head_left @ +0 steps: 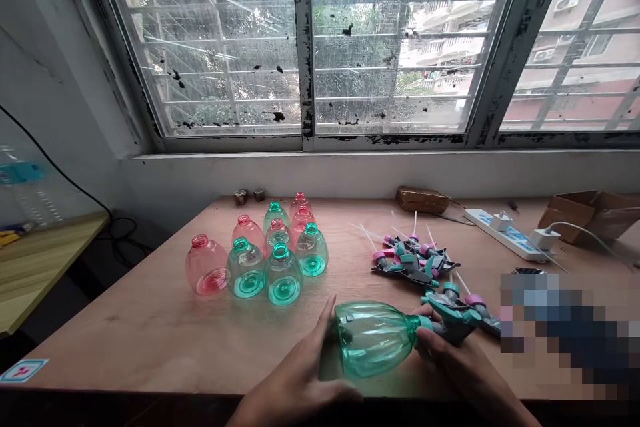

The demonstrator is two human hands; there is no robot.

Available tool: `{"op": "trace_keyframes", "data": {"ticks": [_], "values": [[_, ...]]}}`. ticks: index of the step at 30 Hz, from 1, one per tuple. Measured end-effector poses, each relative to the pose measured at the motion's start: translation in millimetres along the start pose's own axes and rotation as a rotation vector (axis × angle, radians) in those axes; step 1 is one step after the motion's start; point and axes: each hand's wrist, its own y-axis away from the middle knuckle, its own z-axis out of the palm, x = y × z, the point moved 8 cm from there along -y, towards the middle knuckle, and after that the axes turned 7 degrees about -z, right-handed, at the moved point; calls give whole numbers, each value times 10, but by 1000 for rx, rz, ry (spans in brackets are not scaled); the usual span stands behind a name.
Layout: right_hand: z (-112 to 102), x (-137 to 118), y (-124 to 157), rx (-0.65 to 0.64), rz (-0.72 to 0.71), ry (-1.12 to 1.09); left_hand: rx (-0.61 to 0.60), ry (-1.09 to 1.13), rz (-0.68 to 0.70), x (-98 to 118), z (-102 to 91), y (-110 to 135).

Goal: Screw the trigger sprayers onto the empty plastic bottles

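A green see-through spray bottle (373, 337) lies on its side near the front edge of the wooden table (150, 327). My left hand (305, 373) cups the bottle's base, fingers wrapped along its left side. My right hand (457, 363) grips the bottle's neck, where a teal and grey trigger sprayer head (453, 320) sits on it. A group of several empty green and pink bottles (273, 247) stands upright at the middle left of the table. A pile of loose trigger sprayer heads (413, 259) with white dip tubes lies to the right of them.
A white power strip (505, 233) with plugged adapters lies at the back right, beside an open cardboard box (585, 213). A flat brown packet (423, 200) rests by the wall. A second lower table (40, 260) stands at the left. A window spans the wall behind.
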Motion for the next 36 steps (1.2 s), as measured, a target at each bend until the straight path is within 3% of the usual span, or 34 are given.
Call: {"op": "trace_keyframes", "data": {"ticks": [4,9,16,23,29,36], "values": [[-4,13,10,3,13,1,-4,24,-4,-21,-9,2],[-3,53,23,13,53,-53,27,34,136,-55,4,-19],[-10,68,9,0,39,-53,21,-13,-31,-6,-14,13],[10,72,7,-51,64,-14,35,15,127,-9,-18,-13],[-16,54,-5,-59,48,29,12,-39,-4,-55,-4,-1],[-70,99,-25,-67,36,27,25,-37,151,24,5,40]]}}
